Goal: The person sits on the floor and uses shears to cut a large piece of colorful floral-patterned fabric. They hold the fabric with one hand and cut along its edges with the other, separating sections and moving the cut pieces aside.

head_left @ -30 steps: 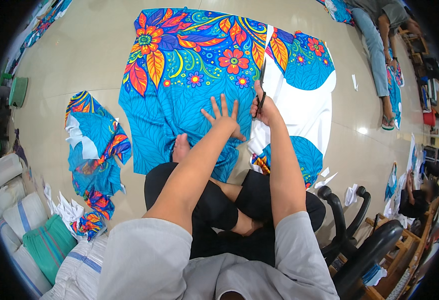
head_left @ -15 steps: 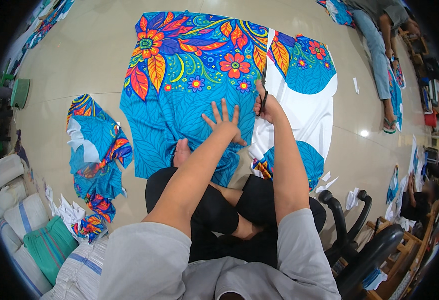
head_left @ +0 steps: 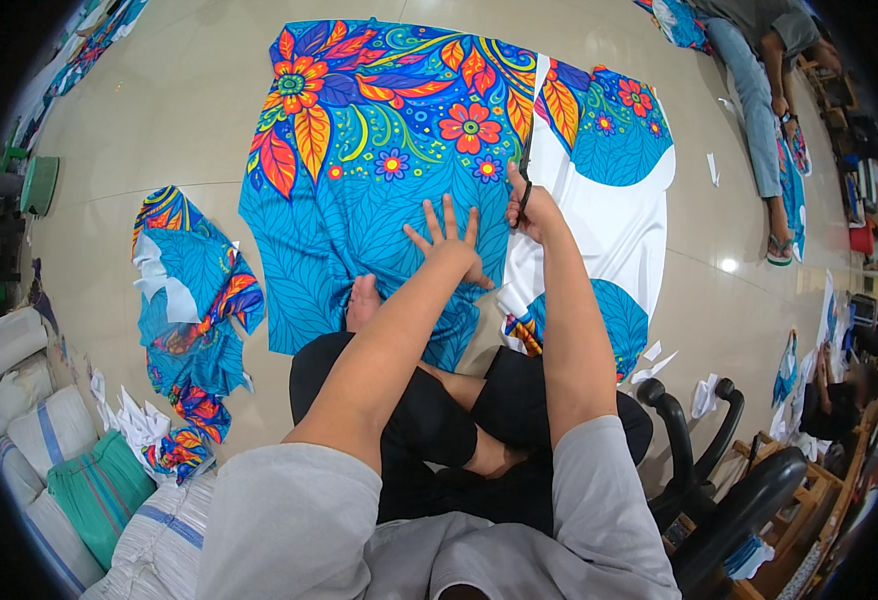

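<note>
A large printed fabric (head_left: 359, 215), blue with bright flowers and leaves, lies spread on the floor before my crossed legs. My left hand (head_left: 449, 245) presses on it, palm down with fingers spread. In my right hand (head_left: 531, 208) are black-handled scissors (head_left: 526, 180), their blades pointing away from me along the fabric's right edge. To the right of that cut line lies a white fabric piece (head_left: 599, 235) with printed blue patches at its far and near ends. My bare foot (head_left: 363, 302) rests on the near part of the blue fabric.
A heap of cut printed pieces (head_left: 194, 310) lies to the left. Sacks (head_left: 54, 430) stack at the lower left, near white scraps (head_left: 139, 425). A black chair base (head_left: 699, 450) stands at the lower right. Another person (head_left: 749, 100) sits at the upper right, and one more (head_left: 839, 400) at the right.
My right hand and the scissors have shifted very slightly along the cut line. My left hand stays in place on the fabric.
</note>
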Demonstrator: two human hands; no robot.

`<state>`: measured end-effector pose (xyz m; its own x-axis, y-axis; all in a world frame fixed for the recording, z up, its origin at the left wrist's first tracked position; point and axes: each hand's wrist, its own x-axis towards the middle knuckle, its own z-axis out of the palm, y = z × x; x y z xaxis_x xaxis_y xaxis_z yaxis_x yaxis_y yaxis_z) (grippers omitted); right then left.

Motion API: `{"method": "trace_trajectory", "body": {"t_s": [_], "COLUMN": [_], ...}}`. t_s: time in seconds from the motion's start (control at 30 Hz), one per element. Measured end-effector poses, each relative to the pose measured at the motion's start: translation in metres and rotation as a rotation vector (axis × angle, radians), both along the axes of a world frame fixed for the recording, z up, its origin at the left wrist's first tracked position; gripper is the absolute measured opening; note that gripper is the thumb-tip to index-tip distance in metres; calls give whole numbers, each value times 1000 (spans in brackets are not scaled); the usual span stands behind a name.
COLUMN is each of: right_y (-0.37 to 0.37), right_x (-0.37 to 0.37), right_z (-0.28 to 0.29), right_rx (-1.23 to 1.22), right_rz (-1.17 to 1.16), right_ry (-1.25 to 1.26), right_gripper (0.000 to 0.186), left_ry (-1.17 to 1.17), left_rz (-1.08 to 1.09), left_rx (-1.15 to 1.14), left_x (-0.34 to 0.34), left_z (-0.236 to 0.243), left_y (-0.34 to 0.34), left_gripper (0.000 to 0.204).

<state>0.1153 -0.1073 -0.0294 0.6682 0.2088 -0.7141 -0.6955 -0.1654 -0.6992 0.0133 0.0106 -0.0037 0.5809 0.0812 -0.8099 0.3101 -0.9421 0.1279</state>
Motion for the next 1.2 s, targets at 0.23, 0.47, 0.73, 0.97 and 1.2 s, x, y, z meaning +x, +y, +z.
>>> {"method": "trace_trajectory", "body": {"t_s": [0.23,0.47,0.73,0.97,1.2], "right_y": [-8,-6,0,-7,-3], "right_x": [-8,-7,-5,10,26], "right_z": [9,9,-4,7,12], "right_rx": [131,109,11,107,98], "right_rz": [-91,-68,-42,-67,-74], "right_ry": [127,81,-6,63,80], "right_gripper": [67,67,62,72,66], "left_ry": [-10,2,16,0,14], "left_rz": [4,1,1,8,22], "left_rx": [7,9,2,-2,-6], "left_x": [-1,0,0,0,2], "left_z": [-2,1,2,0,0], "left_y": [-1,0,0,0,0], "left_gripper": [137,137,136,136,137]}}
